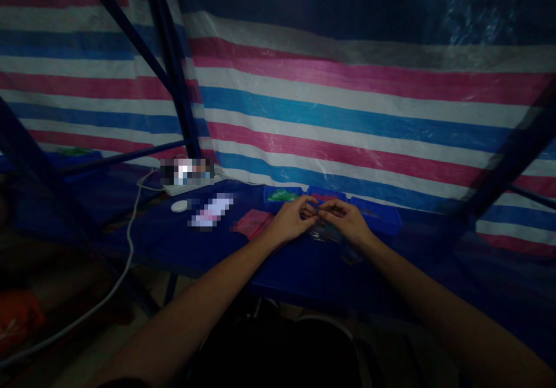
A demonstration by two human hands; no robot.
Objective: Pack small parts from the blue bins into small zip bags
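Low and right of centre in the frame, clear plastic (pixel 324 234) lies on the tabletop (pixel 304 266), just below the fingertips and between the two hands, neither plainly nearer; I can't make out its long axis in this gloom. The left hand (pixel 293 217) and right hand (pixel 351 221) curl toward each other, fingertips close; whether either grip pinches anything, I can't tell. Pink plastic (pixel 254 224) lies left of them; beyond, blue trays (pixel 386 226) line the striped sheet's (pixel 347 121) foot.
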